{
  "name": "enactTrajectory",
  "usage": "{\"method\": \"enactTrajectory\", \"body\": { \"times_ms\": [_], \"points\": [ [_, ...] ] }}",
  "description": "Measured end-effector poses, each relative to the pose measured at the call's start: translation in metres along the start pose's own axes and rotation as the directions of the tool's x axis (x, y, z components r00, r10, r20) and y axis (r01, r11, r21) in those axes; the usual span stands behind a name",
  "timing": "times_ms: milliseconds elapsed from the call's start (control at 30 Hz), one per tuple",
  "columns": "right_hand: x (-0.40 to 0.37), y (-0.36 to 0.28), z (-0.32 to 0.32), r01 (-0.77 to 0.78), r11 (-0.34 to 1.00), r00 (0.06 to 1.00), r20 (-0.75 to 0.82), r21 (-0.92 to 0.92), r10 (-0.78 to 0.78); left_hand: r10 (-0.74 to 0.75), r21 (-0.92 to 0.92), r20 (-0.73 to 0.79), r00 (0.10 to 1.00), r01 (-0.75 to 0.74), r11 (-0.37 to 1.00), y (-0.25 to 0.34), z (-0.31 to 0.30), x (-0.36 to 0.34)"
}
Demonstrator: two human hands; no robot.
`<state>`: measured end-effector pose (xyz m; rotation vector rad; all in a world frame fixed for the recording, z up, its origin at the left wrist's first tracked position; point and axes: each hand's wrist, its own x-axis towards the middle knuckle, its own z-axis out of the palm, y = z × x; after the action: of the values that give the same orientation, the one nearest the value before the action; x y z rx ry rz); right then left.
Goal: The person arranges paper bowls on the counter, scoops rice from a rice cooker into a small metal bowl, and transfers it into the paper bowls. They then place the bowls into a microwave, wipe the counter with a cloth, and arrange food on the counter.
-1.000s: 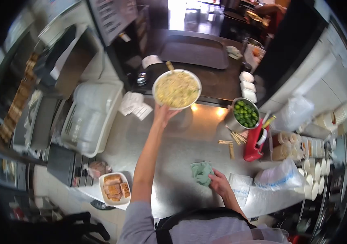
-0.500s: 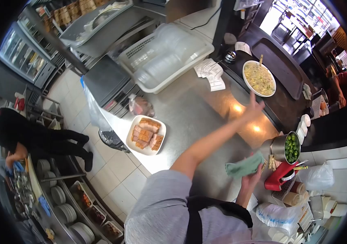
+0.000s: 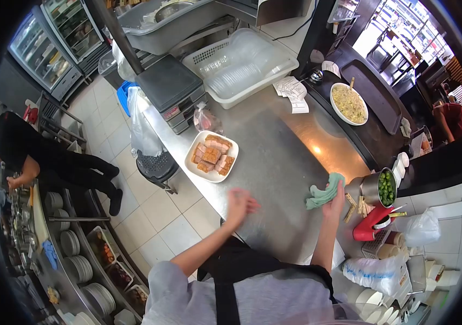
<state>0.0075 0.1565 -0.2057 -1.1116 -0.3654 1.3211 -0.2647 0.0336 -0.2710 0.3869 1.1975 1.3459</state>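
Note:
My left hand point(image 3: 237, 209) hangs over the near-left edge of the steel counter point(image 3: 274, 216), slightly blurred, its fingers apart and nothing in them. Just above it on the counter is a white square dish point(image 3: 189, 162) of browned meat pieces point(image 3: 212, 155). A small tied plastic bag point(image 3: 206, 119) touches or nearly touches the dish's far side. My right hand point(image 3: 335, 203) grips a green cloth point(image 3: 325, 190) at the counter's right side, left of a metal pot point(image 3: 370, 189) of green fruits. An oval bowl point(image 3: 348, 104) of yellowish food stands on the dark ledge.
Behind the dish are a scale point(image 3: 169, 81) and a white basket point(image 3: 225, 100) of plastic containers. Receipts point(image 3: 294, 92) lie near the ledge, which bears a dark tray point(image 3: 374, 95). A red holder point(image 3: 369, 225) stands right. A co-worker point(image 3: 19, 141) stands left, near stacked plates point(image 3: 79, 269).
My left hand has drawn back from beside the oval bowl to the near-left counter edge. My right hand has moved up with the cloth. The whole view has shifted.

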Motion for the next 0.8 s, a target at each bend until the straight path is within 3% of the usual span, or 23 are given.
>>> {"method": "enactTrajectory", "body": {
  "times_ms": [67, 167, 267, 433, 567, 700, 800],
  "points": [
    [-0.009, 0.007, 0.005, -0.013, 1.000, 0.998, 0.060, -0.020, 0.014, 0.098, -0.131, -0.249, 0.964, -0.134, 0.982, 0.037, -0.018, 0.001],
    [-0.024, 0.026, 0.006, -0.058, 0.997, 0.992, 0.108, -0.047, 0.062, 0.205, -0.147, -0.316, 0.926, -0.261, 0.954, 0.059, -0.038, 0.014],
    [-0.029, 0.033, -0.003, -0.043, 0.995, 0.993, 0.109, -0.089, 0.052, 0.188, -0.126, -0.316, 0.930, -0.237, 0.963, 0.068, -0.044, 0.020],
    [-0.040, 0.014, -0.002, 0.109, 0.990, 0.989, 0.111, -0.088, -0.099, 0.107, -0.061, -0.233, 0.967, -0.124, 0.990, 0.074, -0.057, 0.010],
    [-0.006, 0.011, -0.004, 0.148, 0.933, 0.982, 0.159, -0.328, -0.100, -0.005, 0.070, -0.033, 0.999, 0.007, 0.998, 0.074, -0.054, -0.002],
    [0.006, -0.003, 0.034, 0.370, 0.670, 0.912, 0.389, -0.644, -0.130, -0.159, 0.275, 0.176, 0.971, 0.106, 0.955, 0.080, -0.043, 0.003],
    [0.040, 0.009, 0.050, 0.465, 0.565, 0.812, 0.583, -0.682, 0.035, -0.310, 0.457, 0.354, 0.882, 0.126, 0.881, 0.084, -0.035, 0.029]
  ]
}}
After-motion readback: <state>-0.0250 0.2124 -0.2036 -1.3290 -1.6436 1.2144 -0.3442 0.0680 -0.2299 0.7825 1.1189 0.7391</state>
